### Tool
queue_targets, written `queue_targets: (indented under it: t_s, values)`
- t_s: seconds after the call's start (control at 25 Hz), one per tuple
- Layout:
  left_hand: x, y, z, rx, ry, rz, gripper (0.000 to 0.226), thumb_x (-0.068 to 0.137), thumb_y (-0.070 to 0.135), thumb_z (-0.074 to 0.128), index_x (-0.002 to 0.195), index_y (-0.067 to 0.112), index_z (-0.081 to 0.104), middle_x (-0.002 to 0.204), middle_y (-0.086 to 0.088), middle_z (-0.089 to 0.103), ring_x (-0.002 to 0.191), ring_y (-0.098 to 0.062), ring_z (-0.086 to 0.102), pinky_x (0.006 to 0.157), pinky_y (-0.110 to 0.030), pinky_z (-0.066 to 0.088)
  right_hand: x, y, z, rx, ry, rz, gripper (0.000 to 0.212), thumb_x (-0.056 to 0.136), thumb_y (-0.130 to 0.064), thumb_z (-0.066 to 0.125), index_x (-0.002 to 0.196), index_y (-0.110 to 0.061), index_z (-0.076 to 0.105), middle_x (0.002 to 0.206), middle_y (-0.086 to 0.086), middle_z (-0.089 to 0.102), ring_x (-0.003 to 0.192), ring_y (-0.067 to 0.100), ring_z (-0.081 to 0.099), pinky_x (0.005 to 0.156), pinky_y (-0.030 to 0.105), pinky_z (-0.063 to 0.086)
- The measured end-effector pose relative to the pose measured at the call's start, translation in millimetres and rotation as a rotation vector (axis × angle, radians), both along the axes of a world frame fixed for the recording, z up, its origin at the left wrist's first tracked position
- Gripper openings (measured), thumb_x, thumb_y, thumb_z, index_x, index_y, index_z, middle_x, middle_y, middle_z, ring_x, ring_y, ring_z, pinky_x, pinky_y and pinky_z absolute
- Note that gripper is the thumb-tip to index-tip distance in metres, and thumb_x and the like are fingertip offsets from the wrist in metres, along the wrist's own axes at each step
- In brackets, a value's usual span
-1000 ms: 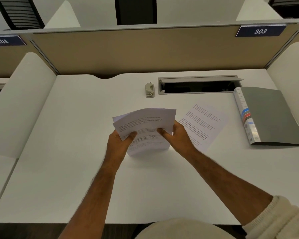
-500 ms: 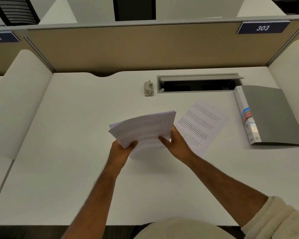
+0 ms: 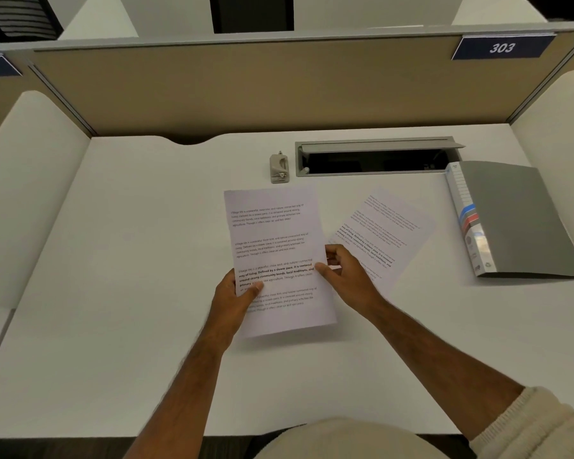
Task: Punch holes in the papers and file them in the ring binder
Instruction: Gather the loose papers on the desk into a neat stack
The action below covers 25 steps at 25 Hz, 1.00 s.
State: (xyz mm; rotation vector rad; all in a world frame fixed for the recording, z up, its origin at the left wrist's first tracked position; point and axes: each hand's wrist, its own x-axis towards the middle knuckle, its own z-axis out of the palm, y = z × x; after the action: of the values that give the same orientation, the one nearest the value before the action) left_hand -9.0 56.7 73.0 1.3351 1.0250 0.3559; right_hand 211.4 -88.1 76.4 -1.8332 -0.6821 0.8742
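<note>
Centrally on the white desk (image 3: pixel 113 293), the left hand (image 3: pixel 234 301) pinches the printed sheets (image 3: pixel 275 256) at their left edge, thumb on top. The right hand (image 3: pixel 343 274) holds the right edge, fingers curled, though its grip looks loose. Another sheet (image 3: pixel 385 226) lies flat just right. The grey ring binder (image 3: pixel 511 220) lies closed far right; a small hole punch (image 3: pixel 279 168) sits beyond the sheets.

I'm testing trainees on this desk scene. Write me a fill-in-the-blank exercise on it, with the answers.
1. The left hand and right hand hold the printed papers by their ____ edges.
2. The grey ring binder lies ____.
3. The hole punch stands to the ____ of the cable slot.
4. The plate on the partition reads ____.

Answers: side; closed; left; 303
</note>
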Motion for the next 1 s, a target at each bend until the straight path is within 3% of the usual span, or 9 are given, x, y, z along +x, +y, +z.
queue_targets:
  t_s: [0.12,0.28,0.44,0.52,0.76,1.0]
  values:
    - [-3.3,-8.2,-9.2,-0.007,0.019,0.024,0.039,0.094,0.022,0.074,0.131,0.024,0.062,0.122,0.007,0.074,0.106,-0.016,0.074,0.089,-0.038,0.062,14.5,-25.6,-19.8,-0.146,-0.119,0.027,0.036,0.096,-0.036,0.064,0.129,-0.023,0.055,0.131,-0.008,0.057,0.119,0.011,0.056,0.1,0.036,0.052]
    - [-9.5,-12.3,-20.5,-0.006,0.07,0.053,0.04,0.093,0.022,0.075,0.131,0.023,0.061,0.121,0.007,0.073,0.107,-0.016,0.073,0.09,-0.038,0.062,29.4,-56.1,-45.3,-0.35,-0.467,0.2,0.057,0.098,-0.036,0.059,0.148,-0.014,0.042,0.155,0.003,0.039,0.143,0.024,0.036,0.117,0.039,0.032]
    - [-14.8,-12.7,-26.0,-0.005,0.094,0.059,0.042,0.093,0.02,0.075,0.133,0.021,0.061,0.122,0.006,0.073,0.107,-0.015,0.072,0.09,-0.037,0.061,31.9,-71.5,-61.6,-0.488,-0.619,0.389,0.07,0.102,-0.044,0.047,0.159,-0.014,0.019,0.168,0.001,0.01,0.154,0.016,0.01,0.125,0.034,0.009]
    - [-17.3,-12.5,-28.3,-0.003,0.105,0.065,0.042,0.094,0.018,0.074,0.134,0.02,0.06,0.122,0.005,0.072,0.107,-0.015,0.072,0.09,-0.037,0.061,33.9,-77.5,-64.4,-0.458,-0.631,0.388,0.067,0.102,-0.043,0.048,0.158,-0.015,0.023,0.167,-0.001,0.013,0.154,0.014,0.012,0.124,0.033,0.009]
    - [-23.1,-7.9,-32.8,0.018,0.122,0.069,0.042,0.094,0.016,0.073,0.134,0.019,0.059,0.124,0.001,0.071,0.107,-0.017,0.071,0.083,-0.03,0.06,46.0,-86.6,-57.7,-0.43,-0.715,0.29,0.052,0.1,-0.041,0.051,0.148,-0.023,0.042,0.149,-0.007,0.047,0.14,0.012,0.04,0.121,0.038,0.011]
    - [-23.8,-7.9,-35.0,0.023,0.143,0.058,0.044,0.094,0.015,0.073,0.136,0.017,0.059,0.124,0.001,0.071,0.105,-0.013,0.071,0.077,-0.023,0.059,46.4,-79.9,-54.3,-0.463,-0.832,0.207,0.056,0.093,-0.05,0.059,0.138,-0.019,0.051,0.133,0.002,0.054,0.124,0.025,0.051,0.107,0.045,0.032]
